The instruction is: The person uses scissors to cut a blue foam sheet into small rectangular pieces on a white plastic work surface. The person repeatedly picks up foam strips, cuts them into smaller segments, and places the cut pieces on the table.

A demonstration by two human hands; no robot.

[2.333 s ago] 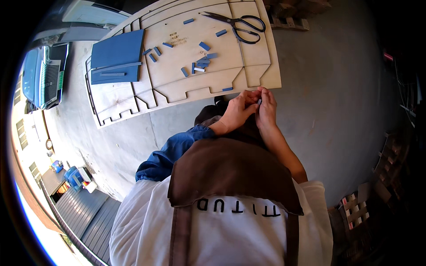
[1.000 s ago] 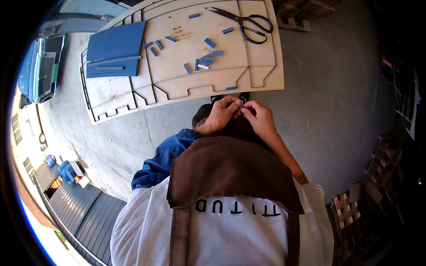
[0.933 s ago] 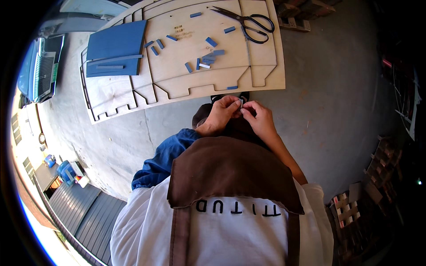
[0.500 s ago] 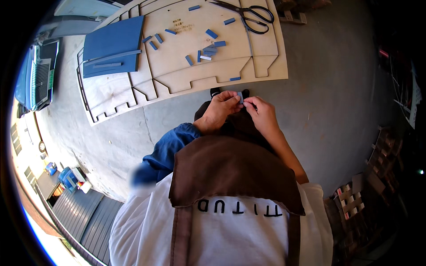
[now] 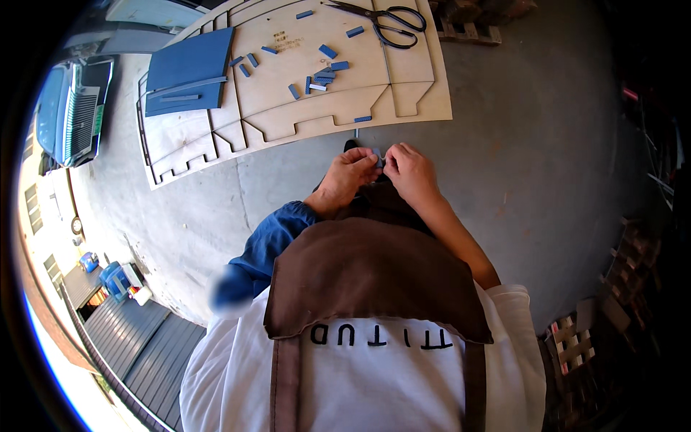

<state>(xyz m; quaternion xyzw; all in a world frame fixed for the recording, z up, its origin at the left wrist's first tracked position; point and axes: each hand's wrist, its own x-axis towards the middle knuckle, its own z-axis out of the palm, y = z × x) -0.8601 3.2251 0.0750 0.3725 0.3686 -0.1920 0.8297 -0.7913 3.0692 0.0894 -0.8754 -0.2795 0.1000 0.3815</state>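
Note:
My left hand (image 5: 348,176) and my right hand (image 5: 409,170) are pressed together in front of my brown apron (image 5: 374,273), fingertips pinching a small blue piece (image 5: 377,154) between them. Just beyond them lies a laser-cut plywood sheet (image 5: 216,144) on the concrete floor. Several small blue blocks (image 5: 322,72) are scattered on it, one (image 5: 363,119) at its near edge. Black scissors (image 5: 389,16) lie at its far side and a blue panel (image 5: 188,70) rests on its left part.
Grey concrete floor (image 5: 533,144) spreads to the right. A wooden pallet (image 5: 468,29) sits past the plywood. Stacked wooden pieces (image 5: 583,338) stand at lower right. A dark car (image 5: 72,108) is at far left, with blue containers (image 5: 115,277) below it.
The view has shifted slightly, with the plywood sliding up in the picture. My hands stayed together, working the small blue piece.

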